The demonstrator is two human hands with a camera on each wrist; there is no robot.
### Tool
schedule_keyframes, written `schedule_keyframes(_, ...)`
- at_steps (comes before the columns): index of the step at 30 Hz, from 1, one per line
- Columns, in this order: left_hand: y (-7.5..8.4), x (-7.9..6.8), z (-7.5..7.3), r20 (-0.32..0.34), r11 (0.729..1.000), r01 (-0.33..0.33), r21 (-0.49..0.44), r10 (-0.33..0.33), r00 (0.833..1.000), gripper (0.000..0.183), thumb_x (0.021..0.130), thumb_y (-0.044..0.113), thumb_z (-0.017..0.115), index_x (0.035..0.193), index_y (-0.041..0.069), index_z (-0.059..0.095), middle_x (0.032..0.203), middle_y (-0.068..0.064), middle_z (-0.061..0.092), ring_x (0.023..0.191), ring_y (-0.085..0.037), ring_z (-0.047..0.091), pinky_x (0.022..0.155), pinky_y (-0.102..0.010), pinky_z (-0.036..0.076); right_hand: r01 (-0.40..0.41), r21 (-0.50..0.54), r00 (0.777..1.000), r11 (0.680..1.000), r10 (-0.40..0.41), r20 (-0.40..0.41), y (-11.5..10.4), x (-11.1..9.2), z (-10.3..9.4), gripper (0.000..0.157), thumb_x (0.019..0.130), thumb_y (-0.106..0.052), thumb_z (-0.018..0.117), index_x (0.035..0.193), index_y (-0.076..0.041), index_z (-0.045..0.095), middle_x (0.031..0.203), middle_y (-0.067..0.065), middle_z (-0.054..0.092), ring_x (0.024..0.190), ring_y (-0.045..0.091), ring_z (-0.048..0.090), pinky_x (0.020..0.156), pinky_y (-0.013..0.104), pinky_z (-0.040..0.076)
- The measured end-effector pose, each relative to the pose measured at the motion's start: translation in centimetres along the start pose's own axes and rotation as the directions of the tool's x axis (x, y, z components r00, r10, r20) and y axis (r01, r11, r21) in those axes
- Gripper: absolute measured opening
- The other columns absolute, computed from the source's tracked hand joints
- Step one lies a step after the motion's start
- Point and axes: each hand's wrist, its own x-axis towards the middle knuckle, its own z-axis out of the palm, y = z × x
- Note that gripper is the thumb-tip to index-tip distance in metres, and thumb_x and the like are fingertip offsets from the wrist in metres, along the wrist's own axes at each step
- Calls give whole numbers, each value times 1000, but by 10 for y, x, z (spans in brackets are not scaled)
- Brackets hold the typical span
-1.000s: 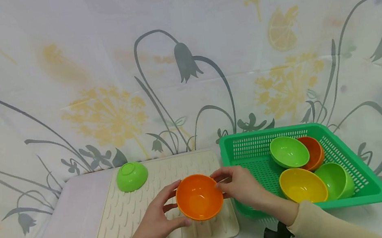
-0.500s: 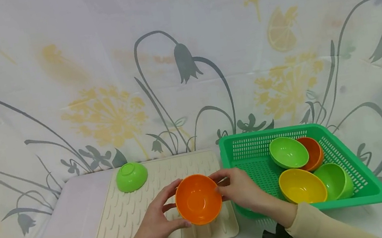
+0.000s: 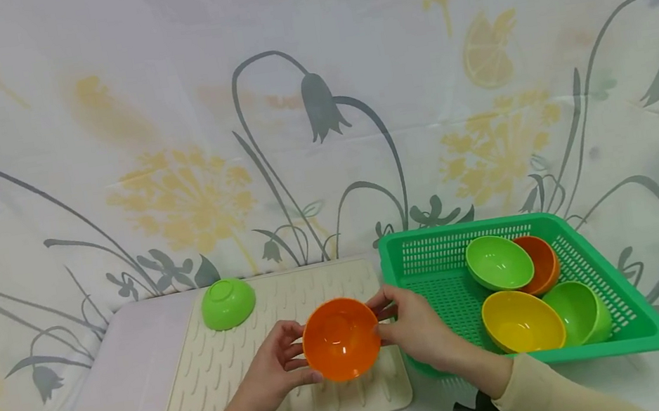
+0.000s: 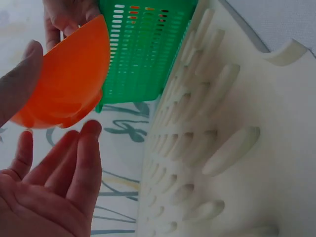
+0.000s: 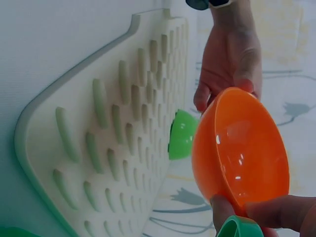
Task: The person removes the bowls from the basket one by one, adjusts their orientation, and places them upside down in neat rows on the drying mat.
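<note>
An orange bowl [image 3: 341,340] is held above the ribbed cream drying mat [image 3: 370,391], its hollow facing the head camera. My right hand [image 3: 419,325] pinches its right rim, thumb inside and fingers outside, as the right wrist view shows. On the bowl's left side is my left hand [image 3: 271,370], fingers relaxed. In the left wrist view its thumb [image 4: 22,81] overlaps the bowl's side, while its fingers [image 4: 81,173] stay a little short of the base. A light green bowl [image 3: 228,304] lies upside down on the mat's back left corner.
A green perforated basket [image 3: 418,243] stands at the right of the mat. Inside it are light green bowls [image 3: 500,262], a yellow bowl [image 3: 522,320] and a darker orange bowl [image 3: 544,262]. Behind everything hangs a floral-print cloth [image 3: 326,184].
My left hand has loosened and drawn slightly back from the orange bowl, its fingers now closer together. The bowl has tilted a little in my right hand, which stays almost in place.
</note>
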Motion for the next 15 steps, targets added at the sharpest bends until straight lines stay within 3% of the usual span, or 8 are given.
schedule_keyframes(4,-2,2,-1,48,997,-7,-79,11,999,63,81,6,82,125,2,37,132,-22,53,109,-31,64,89,-37,56,1,15,1000,1000,-1,-17,1,-1,0,25,87,13,64,108,-1,61,109,13,63,101,29,63,71,37,61)
schedule_keyframes(9,0,3,-1,23,999,-38,-9,38,999,67,82,10,82,137,6,42,138,-19,52,117,-28,59,92,-33,55,2,22,1000,1000,-2,-22,2,-2,-1,26,87,13,65,109,-2,62,111,12,64,104,29,63,73,37,61)
schedule_keyframes(15,2,3,-2,18,988,-125,86,124,992,67,82,10,82,140,11,48,139,-13,53,124,-30,53,93,-35,54,4,-20,1000,1000,-4,-21,2,-4,-3,29,85,10,69,109,-5,65,112,7,67,107,29,63,81,39,59)
